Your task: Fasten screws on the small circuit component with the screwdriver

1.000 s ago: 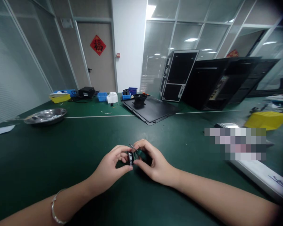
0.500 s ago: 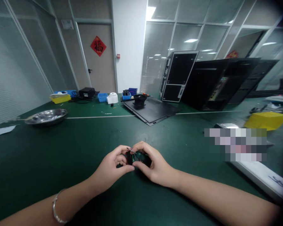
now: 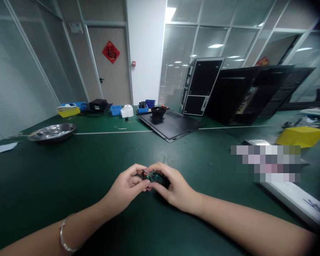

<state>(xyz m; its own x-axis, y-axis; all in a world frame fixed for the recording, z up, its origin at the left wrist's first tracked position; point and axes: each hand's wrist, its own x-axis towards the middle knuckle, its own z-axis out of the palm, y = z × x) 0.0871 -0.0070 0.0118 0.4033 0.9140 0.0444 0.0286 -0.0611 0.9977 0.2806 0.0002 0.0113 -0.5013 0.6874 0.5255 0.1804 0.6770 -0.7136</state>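
One broad green table (image 3: 96,156) across the whole view, with a pale closed door (image 3: 120,85) beyond its far left side. At far right, a silver-framed computer tower (image 3: 205,81) upright beside dark computer cases (image 3: 232,96). Left of the tower, flat on the tabletop, a black panel (image 3: 180,124) with a black cup-shaped bracket (image 3: 158,114) on top. At near right, a long white box (image 3: 290,195), partly pixelated, and beyond it a yellow bin (image 3: 302,138). At far left, a shallow steel bowl (image 3: 62,136). On the door, a red diamond sign (image 3: 106,52). At near centre, left hand (image 3: 129,185) and right hand (image 3: 174,185) almost meeting, fingertips close together. Left hand narrow, thumb and fingers closed around a small part (image 3: 147,177), dark with a green patch, probably a circuit board. Right hand curled around the green handle of what looks like a screwdriver (image 3: 157,176). Long axis of the tool from the handle at right toward the left and slightly far, thin shaft across the far side of the part; contact between shaft and part impossible to tell. Part to the left of the right hand, at the left fingertips, so nearer the left. For writing, 福 readable on the red diamond; dark handwriting on the white box, not readable; no legible brand.
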